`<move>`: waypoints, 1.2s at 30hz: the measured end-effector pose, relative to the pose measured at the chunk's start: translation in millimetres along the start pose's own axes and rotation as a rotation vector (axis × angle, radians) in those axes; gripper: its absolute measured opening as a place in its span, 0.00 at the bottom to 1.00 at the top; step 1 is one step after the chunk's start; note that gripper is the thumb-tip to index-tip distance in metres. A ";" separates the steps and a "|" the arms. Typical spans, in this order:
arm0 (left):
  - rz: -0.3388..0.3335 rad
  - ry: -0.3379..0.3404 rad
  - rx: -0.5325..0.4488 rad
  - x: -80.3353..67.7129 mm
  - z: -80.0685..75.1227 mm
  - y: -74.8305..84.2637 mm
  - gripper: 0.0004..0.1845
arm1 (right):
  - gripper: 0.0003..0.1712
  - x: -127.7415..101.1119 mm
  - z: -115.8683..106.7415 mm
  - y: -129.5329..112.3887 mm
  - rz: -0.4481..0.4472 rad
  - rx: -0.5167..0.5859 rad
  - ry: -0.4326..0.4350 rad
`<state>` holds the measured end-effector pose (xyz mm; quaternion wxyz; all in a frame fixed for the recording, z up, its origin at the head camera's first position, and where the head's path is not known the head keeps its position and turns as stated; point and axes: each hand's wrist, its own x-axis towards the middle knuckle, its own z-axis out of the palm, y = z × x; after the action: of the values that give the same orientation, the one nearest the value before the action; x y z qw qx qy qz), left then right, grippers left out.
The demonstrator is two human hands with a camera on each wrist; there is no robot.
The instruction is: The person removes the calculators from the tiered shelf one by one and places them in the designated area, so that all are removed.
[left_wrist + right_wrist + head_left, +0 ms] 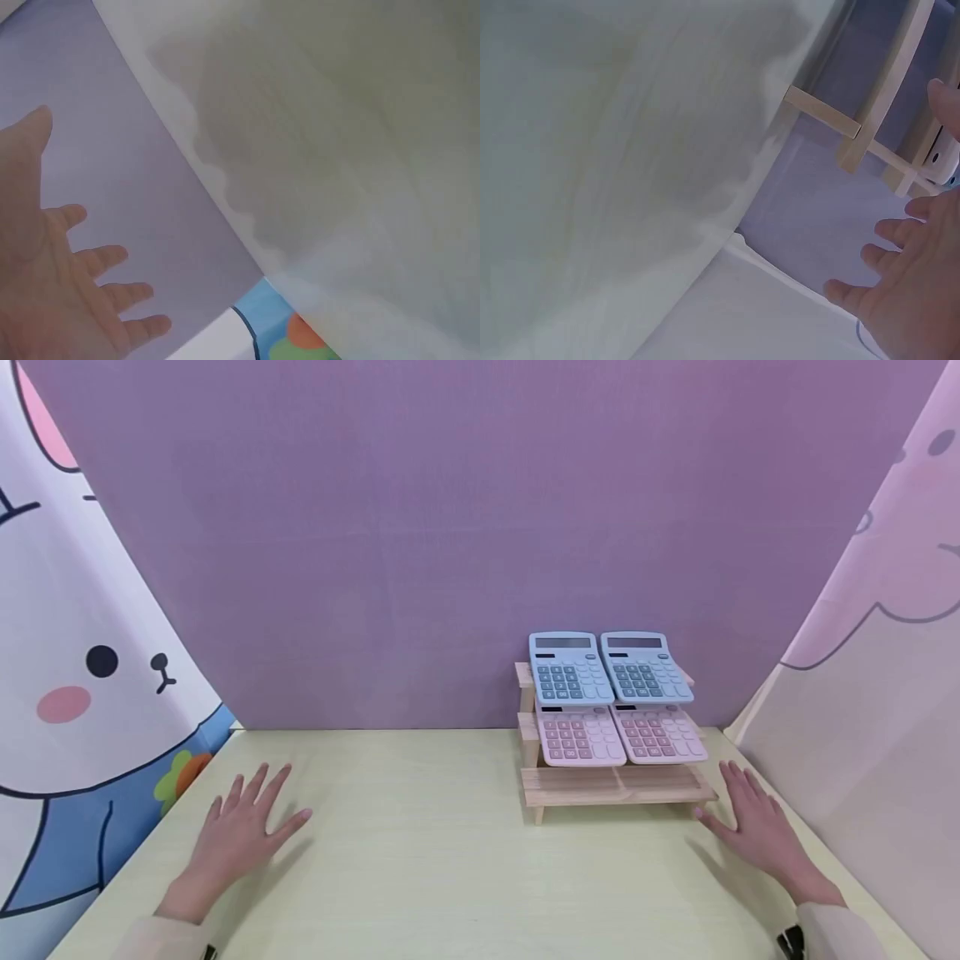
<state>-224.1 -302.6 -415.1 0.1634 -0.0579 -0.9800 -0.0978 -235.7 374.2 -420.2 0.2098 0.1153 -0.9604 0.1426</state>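
Key layouts are shown in the head view only; the palm side of the left hand (236, 835) is shown in the left wrist view, against the purple backdrop (375, 543). The wooden rack (577, 785) is caught from a low angle in the right wrist view, with beams, a leg and a pale calculator edge partly covered by the right hand (765, 835).

Both hands are released: fingers spread and straight, shadows cast on the desk (420, 843).

The rack is placed at the right rear of the desk, stepped in three tiers, pale wood. On the top tier, a left blue calculator (573, 670) and a right blue calculator (648, 670) are propped tilted, side by side, dark displays up. On the middle tier, a left pink calculator (581, 739) and a right pink calculator (660, 737) are propped likewise, their upper ends hidden by the blue pair.

The desk is bounded by the backdrop behind, a cartoon-printed left panel (75, 610) and a right panel (847, 735). A wide stretch of desk is left between left hand and rack. The right hand is held just beside the rack's right end, near the desk's right edge; thumb contact cannot be told.
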 end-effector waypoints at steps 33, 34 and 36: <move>0.268 0.088 -0.202 19.9 32.4 87.4 0.37 | 0.38 22.6 8.3 4.7 0.097 0.371 0.041; 0.270 0.082 -0.209 20.1 32.9 90.6 0.37 | 0.38 23.0 8.6 5.3 0.101 0.372 0.040; 0.273 0.074 -0.226 21.0 33.8 97.0 0.36 | 0.37 24.2 8.7 6.1 0.110 0.379 0.038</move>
<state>-240.1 -199.3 -422.7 0.2034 -0.2048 -0.9391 -0.1863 -262.1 373.1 -418.6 0.1943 0.0972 -0.9171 0.3342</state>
